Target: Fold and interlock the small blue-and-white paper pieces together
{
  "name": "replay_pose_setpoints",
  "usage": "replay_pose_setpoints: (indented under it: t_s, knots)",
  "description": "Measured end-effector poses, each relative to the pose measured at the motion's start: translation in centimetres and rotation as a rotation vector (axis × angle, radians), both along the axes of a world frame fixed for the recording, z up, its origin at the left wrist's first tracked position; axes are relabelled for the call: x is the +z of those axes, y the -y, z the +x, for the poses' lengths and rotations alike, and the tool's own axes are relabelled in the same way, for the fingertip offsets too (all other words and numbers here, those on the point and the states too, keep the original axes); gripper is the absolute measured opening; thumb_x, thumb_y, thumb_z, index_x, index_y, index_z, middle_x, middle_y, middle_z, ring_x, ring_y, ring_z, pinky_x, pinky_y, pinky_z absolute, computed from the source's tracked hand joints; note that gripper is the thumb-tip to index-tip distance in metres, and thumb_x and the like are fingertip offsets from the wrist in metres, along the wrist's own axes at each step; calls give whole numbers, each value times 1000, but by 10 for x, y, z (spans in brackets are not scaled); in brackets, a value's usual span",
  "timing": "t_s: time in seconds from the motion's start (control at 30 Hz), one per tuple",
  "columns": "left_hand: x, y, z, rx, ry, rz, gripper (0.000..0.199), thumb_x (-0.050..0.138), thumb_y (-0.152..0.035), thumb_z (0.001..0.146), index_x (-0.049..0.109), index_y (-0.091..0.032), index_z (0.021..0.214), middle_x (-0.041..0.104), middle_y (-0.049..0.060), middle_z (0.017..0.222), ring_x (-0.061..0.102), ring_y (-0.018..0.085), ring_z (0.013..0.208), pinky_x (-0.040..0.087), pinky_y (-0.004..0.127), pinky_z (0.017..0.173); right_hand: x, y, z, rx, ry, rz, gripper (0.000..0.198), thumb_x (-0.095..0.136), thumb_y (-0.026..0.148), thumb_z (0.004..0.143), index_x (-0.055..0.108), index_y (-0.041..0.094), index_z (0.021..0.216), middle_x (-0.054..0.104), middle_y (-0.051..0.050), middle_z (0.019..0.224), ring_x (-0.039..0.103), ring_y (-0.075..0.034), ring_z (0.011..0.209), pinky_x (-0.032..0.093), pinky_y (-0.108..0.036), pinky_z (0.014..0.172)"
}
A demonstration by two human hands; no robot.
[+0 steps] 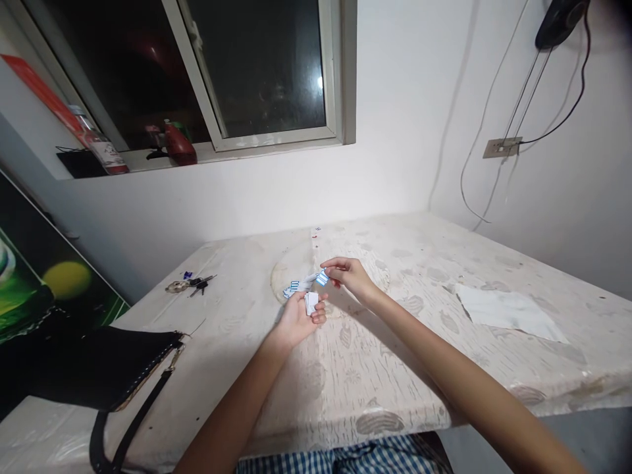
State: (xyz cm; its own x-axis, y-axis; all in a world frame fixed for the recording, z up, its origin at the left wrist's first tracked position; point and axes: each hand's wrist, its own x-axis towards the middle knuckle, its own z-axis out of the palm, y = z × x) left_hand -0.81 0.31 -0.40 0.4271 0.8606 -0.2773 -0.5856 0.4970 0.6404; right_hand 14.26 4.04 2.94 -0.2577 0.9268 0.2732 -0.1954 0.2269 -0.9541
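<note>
In the middle of the table, my left hand (296, 319) is palm up, its fingers closed round a small stack of white cards (311, 303). Just above and to the right, my right hand (348, 275) pinches a small card with blue and white stripes (322, 277) between thumb and fingertips. Behind my left hand, several more small cards (295, 286) with blue markings lie in a loose pile on the tablecloth. What is printed on the cards is too small to read.
The table has a pale patterned cloth (375, 368). A black bag (108, 362) with a strap lies at the left, keys (200, 284) beyond it. A white cloth or paper (508, 313) rests at the right. Bottles (106, 151) stand on the windowsill.
</note>
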Motion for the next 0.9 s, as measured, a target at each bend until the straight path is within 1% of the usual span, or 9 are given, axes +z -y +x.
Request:
replay_pose_setpoints:
  t_s: [0.13,0.27,0.33,0.43,0.5,0.63,0.73,0.77,0.9]
  knots:
    - [2,1,2,4,0,-20,22,37,-21,76,54,-6,78,37,1,55,30,8,44,29,19,41,1,-4,5,-8,9,-30,20,59,20,64,63,11,81,54,1,55,44,-8,45,34,-23,45]
    - [5,2,4,26,-10,-39,20,38,-21,79,53,-7,77,37,1,56,30,7,45,28,18,41,1,-4,7,33,10,-36,19,60,20,63,63,12,81,56,0,58,46,-8,46,37,-23,48]
    - [6,4,4,25,4,-31,22,38,-22,80,53,-7,80,38,1,57,31,7,45,29,18,41,1,-4,8,84,22,-9,15,60,18,62,62,13,76,57,0,59,49,-9,50,40,-24,52]
    - [7,5,5,-3,24,-46,26,36,-27,84,53,-7,81,39,2,58,32,7,45,29,17,41,-1,-5,8,213,36,87,5,57,12,59,60,14,63,59,0,66,55,-11,62,42,-24,62]
    - [9,6,5,-19,10,-77,29,35,-31,85,52,-8,79,40,2,57,33,7,44,28,16,39,-2,-5,7,299,40,138,7,54,9,58,58,14,58,59,-1,72,56,-12,69,42,-24,65]
    - [12,6,7,-67,-59,-72,31,37,-34,86,53,-9,75,41,1,55,35,6,42,28,15,37,-5,-2,5,442,26,75,8,51,12,64,58,14,64,60,-2,73,54,-11,64,43,-25,63]
    - [13,5,8,-97,-129,-52,30,39,-33,85,54,-9,76,44,1,53,37,6,40,30,15,36,-6,1,5,493,19,8,8,50,18,70,56,13,73,58,-2,72,52,-9,57,43,-24,58]
    - [13,5,8,-97,-147,-58,30,39,-34,85,54,-10,76,46,2,53,38,6,39,30,14,35,-6,3,5,501,32,-8,8,52,18,69,55,14,76,57,-1,71,51,-9,56,43,-23,55]
    - [12,7,10,-93,-167,-75,30,39,-38,85,51,-14,70,52,5,54,40,6,38,30,14,34,-5,7,4,483,101,15,28,60,10,61,48,18,85,54,1,76,51,-8,58,42,-19,48]
